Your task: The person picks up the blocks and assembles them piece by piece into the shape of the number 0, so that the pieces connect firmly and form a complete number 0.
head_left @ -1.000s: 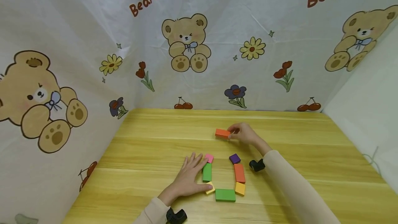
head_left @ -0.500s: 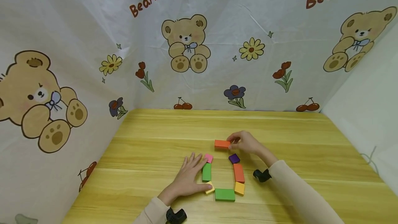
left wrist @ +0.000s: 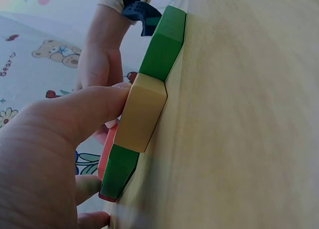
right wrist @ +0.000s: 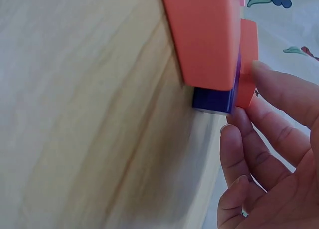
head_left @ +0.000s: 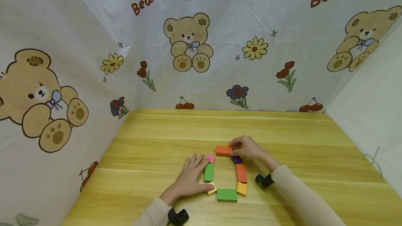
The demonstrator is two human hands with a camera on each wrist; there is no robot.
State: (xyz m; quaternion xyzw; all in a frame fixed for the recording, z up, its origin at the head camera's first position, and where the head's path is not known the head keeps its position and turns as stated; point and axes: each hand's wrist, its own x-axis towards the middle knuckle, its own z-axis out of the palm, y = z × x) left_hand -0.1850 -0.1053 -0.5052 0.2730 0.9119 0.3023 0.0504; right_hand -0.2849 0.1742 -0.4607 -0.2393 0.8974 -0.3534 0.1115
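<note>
My right hand (head_left: pixel 248 148) pinches the right end of an orange block (head_left: pixel 223 150) between thumb and fingers, at the far side of a ring of blocks. Just below that hand lies a purple block (head_left: pixel 237 160), partly covered by it. My left hand (head_left: pixel 190 181) lies with spread, straight fingers at the ring's left side. Its thumb touches a pale yellow block (left wrist: pixel 142 113), and a fingertip touches a pink block (head_left: pixel 211 158). Between those two is a green block (head_left: pixel 208 173). A red block (head_left: pixel 241 173), a deeper yellow block (head_left: pixel 242 188) and another green block (head_left: pixel 227 195) form the right and near sides.
The blocks lie on a wood-grain table (head_left: pixel 157 142). Behind and to the left hangs a white cloth (head_left: pixel 220 79) printed with bears and flowers. A white wall (head_left: pixel 373 114) stands at the right. Black devices sit at both wrists.
My right hand has brought the orange block nearer, from farther back on the table down to the ring's far side by the purple block. The left hand has stayed in place.
</note>
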